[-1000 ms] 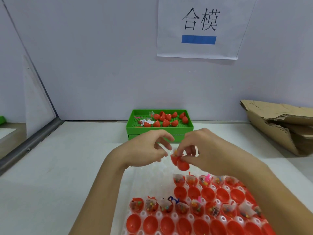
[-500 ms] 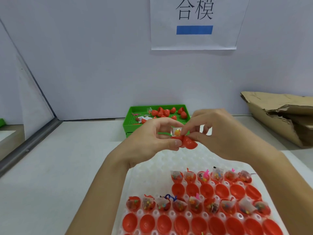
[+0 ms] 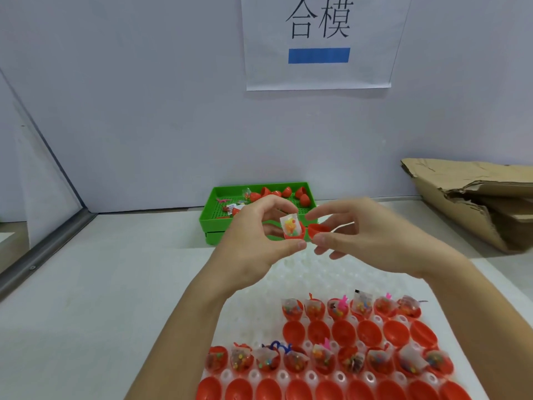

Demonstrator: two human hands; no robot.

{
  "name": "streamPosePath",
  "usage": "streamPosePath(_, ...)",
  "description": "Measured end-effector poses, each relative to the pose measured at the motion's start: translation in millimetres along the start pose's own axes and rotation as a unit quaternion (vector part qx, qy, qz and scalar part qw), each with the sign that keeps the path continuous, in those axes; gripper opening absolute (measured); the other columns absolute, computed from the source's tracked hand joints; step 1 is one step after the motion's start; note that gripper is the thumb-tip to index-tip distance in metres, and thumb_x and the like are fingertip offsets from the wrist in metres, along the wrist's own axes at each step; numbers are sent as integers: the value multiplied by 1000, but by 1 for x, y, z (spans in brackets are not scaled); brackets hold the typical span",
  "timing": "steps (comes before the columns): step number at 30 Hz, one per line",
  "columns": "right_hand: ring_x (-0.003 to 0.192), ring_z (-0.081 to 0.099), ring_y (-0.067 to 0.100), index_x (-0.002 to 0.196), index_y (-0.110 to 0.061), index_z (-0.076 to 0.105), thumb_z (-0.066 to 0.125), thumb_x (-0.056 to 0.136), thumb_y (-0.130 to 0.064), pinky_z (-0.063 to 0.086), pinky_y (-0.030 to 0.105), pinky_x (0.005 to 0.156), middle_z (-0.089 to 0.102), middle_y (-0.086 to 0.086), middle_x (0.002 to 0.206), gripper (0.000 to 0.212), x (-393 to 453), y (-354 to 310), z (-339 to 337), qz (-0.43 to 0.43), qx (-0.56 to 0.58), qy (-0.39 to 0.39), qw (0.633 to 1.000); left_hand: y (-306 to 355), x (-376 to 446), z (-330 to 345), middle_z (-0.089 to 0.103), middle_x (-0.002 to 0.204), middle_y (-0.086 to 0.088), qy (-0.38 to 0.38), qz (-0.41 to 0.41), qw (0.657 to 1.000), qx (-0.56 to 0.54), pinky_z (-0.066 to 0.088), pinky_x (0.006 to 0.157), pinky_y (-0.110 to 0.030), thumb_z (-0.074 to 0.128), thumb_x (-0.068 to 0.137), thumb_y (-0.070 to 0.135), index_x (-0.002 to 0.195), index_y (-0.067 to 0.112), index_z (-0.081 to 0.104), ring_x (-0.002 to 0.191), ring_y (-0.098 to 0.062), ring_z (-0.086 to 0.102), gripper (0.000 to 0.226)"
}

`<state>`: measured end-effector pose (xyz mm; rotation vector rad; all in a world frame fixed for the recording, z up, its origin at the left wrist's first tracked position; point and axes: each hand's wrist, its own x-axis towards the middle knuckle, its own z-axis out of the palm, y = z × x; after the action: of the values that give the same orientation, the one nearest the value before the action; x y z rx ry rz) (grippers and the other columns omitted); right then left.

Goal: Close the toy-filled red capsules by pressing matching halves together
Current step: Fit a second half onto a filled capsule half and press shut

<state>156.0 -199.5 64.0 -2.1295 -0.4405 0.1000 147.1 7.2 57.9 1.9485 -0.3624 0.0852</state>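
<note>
My left hand pinches a red capsule half with a small clear toy bag sticking out of its top. Right beside it, my right hand holds an empty red capsule half between thumb and fingers, its rim almost touching the filled one. Both are raised above the table in front of the green tray. Below, a white holder tray carries rows of toy-filled red halves alternating with rows of empty red halves.
A green tray with several closed red capsules and loose toy bags stands at the back against the wall. Crumpled cardboard lies at the right. A paper sign hangs on the wall. A metal rail runs along the left.
Both hands rose from the holder tray with the capsule. The two halves, held together half a second ago, now sit side by side, one in each hand, with the toy bag showing.
</note>
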Motion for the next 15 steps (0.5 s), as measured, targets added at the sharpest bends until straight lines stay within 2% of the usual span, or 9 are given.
streamPosePath(4, 76, 74, 10, 110, -32, 69, 77, 87, -21, 58, 25, 69, 74, -13, 90, 26, 2, 0, 1, -6, 27, 43, 999, 0, 1, 1, 70, 93, 10, 22, 16, 999, 20, 56, 72, -16, 90, 69, 14, 101, 28, 64, 81, -3, 69, 43)
streamPosePath(7, 76, 72, 8, 97, -31, 73, 81, 82, -20, 60, 31, 74, 74, -16, 89, 20, 3, -2, 2, -15, 12, 76, 997, 0, 1, 2, 73, 88, 11, 29, 25, 999, 21, 55, 74, -18, 89, 69, 17, 100, 25, 65, 81, -2, 68, 40)
streamPosePath(9, 77, 70, 3, 90, -31, 74, 84, 79, -20, 58, 28, 76, 74, -19, 86, 18, 3, -3, 3, -28, -15, 98, 995, 0, 1, 2, 73, 89, 11, 32, 29, 999, 16, 55, 76, -17, 89, 70, 18, 100, 22, 67, 81, -1, 68, 37)
streamPosePath(13, 74, 69, 4, 89, -32, 74, 86, 76, -19, 57, 25, 70, 73, -15, 86, 22, 2, -6, 6, -44, -18, 122, 991, 0, 2, 3, 74, 88, 8, 37, 39, 999, 1, 54, 76, -15, 87, 72, 19, 98, 19, 69, 80, -2, 68, 32)
streamPosePath(15, 74, 69, 7, 90, -35, 74, 86, 77, -19, 59, 26, 68, 72, -11, 88, 24, 2, -7, 7, -53, -7, 129, 990, 0, 3, 2, 74, 87, 7, 42, 42, 998, -5, 56, 78, -20, 87, 72, 18, 97, 19, 69, 81, -4, 69, 31)
